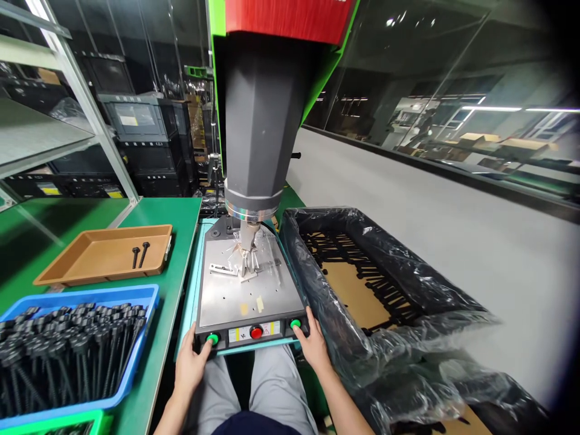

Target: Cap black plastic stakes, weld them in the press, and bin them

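My left hand rests at the front left corner of the machine base, its thumb on the left green button. At the opposite corner my right hand has its thumb on the right green button. Both hands have their fingers stretched along the sides of the base and hold nothing. Between them sits a red button on the front panel. Behind the panel lies a metal plate with a small fixture under the machine's metal tip. Clear film around the fixture hides its details.
On the left green table stand a brown tray with two black bolt-like parts and a blue bin full of similar parts. At right is a box lined with black plastic, holding rows of black parts and cardboard.
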{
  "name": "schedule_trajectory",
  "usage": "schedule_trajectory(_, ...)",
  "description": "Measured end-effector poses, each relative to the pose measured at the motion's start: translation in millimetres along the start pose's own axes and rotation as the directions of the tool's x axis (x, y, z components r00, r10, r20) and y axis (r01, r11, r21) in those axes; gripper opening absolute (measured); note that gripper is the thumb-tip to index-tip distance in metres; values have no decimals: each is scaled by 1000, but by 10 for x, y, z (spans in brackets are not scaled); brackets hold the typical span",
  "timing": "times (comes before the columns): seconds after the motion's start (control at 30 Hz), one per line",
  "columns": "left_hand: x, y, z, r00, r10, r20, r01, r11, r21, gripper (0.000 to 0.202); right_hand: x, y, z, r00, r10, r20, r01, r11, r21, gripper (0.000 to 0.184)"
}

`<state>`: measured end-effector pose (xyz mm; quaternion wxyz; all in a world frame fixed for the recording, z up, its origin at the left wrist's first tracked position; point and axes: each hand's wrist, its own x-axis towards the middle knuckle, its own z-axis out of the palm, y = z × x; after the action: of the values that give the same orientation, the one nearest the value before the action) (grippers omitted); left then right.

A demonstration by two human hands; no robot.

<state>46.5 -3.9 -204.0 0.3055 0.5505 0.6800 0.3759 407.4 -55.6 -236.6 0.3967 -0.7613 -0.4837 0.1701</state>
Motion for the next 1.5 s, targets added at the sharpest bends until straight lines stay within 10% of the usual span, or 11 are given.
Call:
schedule_trajectory(0.2, 61, 361, -23, 968, 204, -146, -214, 975, -55, 52, 23, -95, -33, 996, 11, -92, -4, 998, 70, 66)
schedule_trajectory(0.37, 360, 927, 67, 957, 288, 47, -237, 862, -448, 42, 9, -527, 9, 932, -92, -349, 148, 980, 136, 43)
schedule_trajectory(0.67, 1011, 1650, 263, 879, 294, 375, 118, 629, -768, 44, 248, -1375, 526, 972, -224, 75, 169, 882, 441, 31)
schedule_trajectory(0.87, 1125, 1797, 331, 936, 168, 310, 149, 607, -780, 42, 665, -1659, 808, 954, -280, 111, 211, 884, 417, 41)
schedule_trajectory(1.2, 1186, 1890, 332, 965, 140, 224, 107, 566, -818, 39, 1151, -2094, 698, 877, -394, -275, 440, 888, 131, 48)
schedule_trajectory(1.5, 1180, 1959, 353, 975, 123, 187, 93, 539, -837, 31, 1582, -2357, 703, 918, -368, -145, 389, 906, 165, 31)
